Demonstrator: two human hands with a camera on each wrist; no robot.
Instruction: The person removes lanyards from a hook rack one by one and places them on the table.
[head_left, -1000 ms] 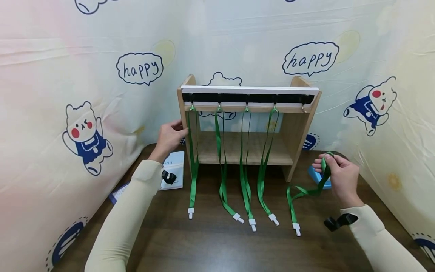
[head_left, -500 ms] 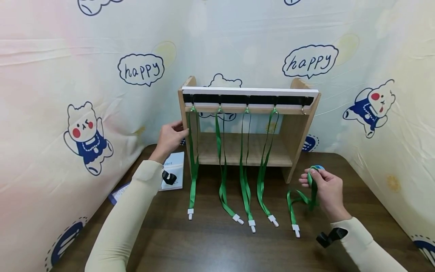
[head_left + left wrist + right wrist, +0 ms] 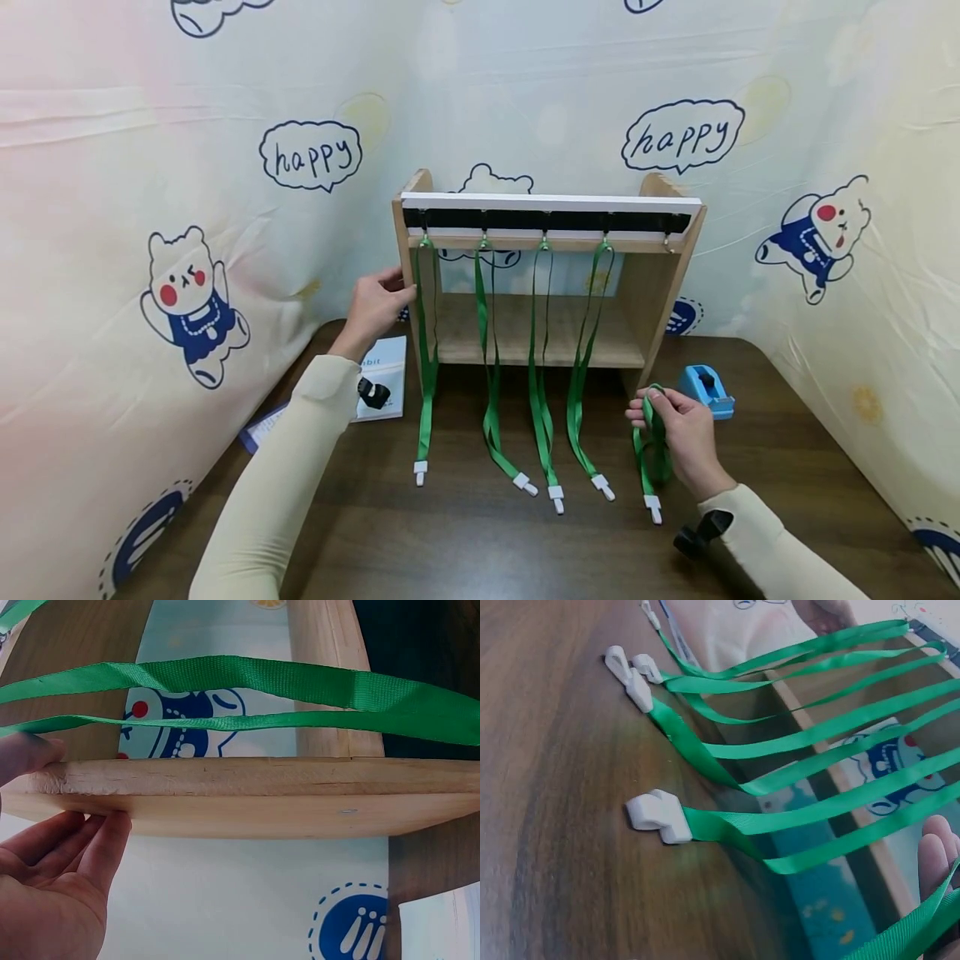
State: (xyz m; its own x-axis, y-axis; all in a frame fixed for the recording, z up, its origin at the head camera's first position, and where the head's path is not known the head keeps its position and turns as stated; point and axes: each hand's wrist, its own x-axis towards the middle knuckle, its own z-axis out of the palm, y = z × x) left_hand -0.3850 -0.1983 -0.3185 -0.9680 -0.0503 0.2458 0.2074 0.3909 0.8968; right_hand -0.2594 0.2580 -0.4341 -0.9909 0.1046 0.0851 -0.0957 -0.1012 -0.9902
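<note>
noted at far left a patterned cloth (image 3: 82,375) printed with cartoon bears, extending behind the dark wood-grain counter (image 3: 480,550). found on the counter, near that cloth, a blue-edged document (image 3: 259,428), partly hidden by the left sleeve (image 3: 270,475). found next, just beside the shelf, a light-blue booklet (image 3: 388,371), lying flat.

observed the left hand (image 3: 375,304) at the left side panel (image 3: 247,778) of the wooden shelf (image 3: 656,300): fingers (image 3: 107,847) close together on the outer face, thumb opposite, pinching the panel between. noted along the shelf top a white rail (image 3: 540,202) with a black strip (image 3: 517,218) and five metal hooks.

recorded on the hooks, in order, a first green lanyard (image 3: 428,375), second green lanyard (image 3: 492,383), third green lanyard (image 3: 537,385) and fourth green lanyard (image 3: 580,387), each looped over one hook, with white plastic clips (image 3: 556,493) down on the counter. located the fifth hook (image 3: 667,242) at the right end.

found the fifth green lanyard (image 3: 913,930) below and in front of the shelf's right side, pinched between thumb and fingers of the right hand (image 3: 686,437), with its clip (image 3: 653,506) on the counter. noted just behind that hand a blue tape dispenser (image 3: 712,400), standing on the counter.
</note>
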